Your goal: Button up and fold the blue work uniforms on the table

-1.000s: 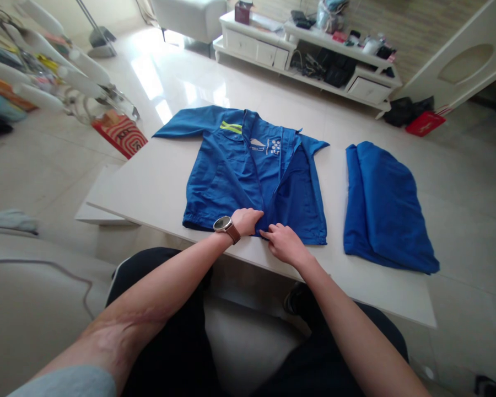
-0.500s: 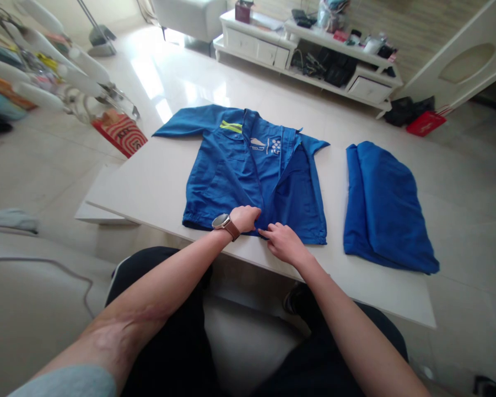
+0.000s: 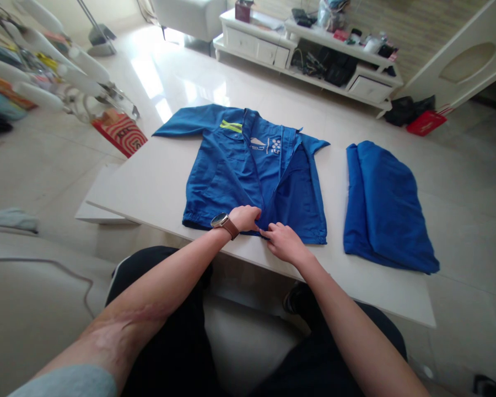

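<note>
A blue work jacket [image 3: 227,176] lies spread on a white table [image 3: 136,182], collar away from me and front partly parted. It has yellow-green strips on the chest and white print inside the back. My left hand [image 3: 244,218], with a watch [image 3: 220,220] on its wrist, pinches the jacket's front edge at the bottom hem. Just right of it, my right hand [image 3: 284,241] grips the other front edge at the hem, its fingers nearly touching the left ones. The zipper ends between the fingertips are too small to make out.
A folded blue cloth [image 3: 388,204] rests on the table's right part. Beyond stands a white TV cabinet [image 3: 256,47] with various items. A red striped paper bag [image 3: 122,132] hangs by a rack at the left. The table's near edge runs just before my knees.
Both hands stay at the jacket's hem, with only a slight shift of the fingers. The jacket and the folded cloth have not moved.
</note>
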`<state>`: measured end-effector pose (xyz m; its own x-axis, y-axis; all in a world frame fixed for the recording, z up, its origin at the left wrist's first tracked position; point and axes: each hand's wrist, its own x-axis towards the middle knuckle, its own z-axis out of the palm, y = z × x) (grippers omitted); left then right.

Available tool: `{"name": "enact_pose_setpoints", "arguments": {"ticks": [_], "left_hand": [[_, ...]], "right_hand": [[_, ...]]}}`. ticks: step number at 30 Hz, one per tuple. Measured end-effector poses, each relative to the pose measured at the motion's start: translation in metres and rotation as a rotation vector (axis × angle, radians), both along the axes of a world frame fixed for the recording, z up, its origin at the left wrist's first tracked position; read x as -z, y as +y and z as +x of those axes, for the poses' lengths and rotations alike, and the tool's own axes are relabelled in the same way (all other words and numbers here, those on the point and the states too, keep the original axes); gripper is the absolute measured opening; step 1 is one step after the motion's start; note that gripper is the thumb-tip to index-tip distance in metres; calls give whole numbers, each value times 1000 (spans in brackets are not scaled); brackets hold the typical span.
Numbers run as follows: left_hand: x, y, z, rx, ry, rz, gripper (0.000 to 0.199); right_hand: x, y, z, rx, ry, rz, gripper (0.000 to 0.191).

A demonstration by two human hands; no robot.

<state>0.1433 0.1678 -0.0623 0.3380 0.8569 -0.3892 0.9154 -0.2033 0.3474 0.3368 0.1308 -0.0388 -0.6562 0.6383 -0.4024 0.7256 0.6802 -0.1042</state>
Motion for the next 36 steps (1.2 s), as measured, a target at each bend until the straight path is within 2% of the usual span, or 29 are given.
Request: {"name": "enact_pose_setpoints", "arguments": {"ticks": [6,16,32,36], "left_hand": [[1,0,6,-25,24,-6,42],[12,-3,5,-34,25,49,39],[-5,-5,9,-14,2,-5,39],[-5,-6,11,-2,-12,5,36]], "right_hand": [[-1,0,2,3,8,-17,48],[-2,0,0,13,39,-25,46],[-4,0,-6,3,-35,-8,39],[-5,-2,-6,-9,-47,-1,39]]}}
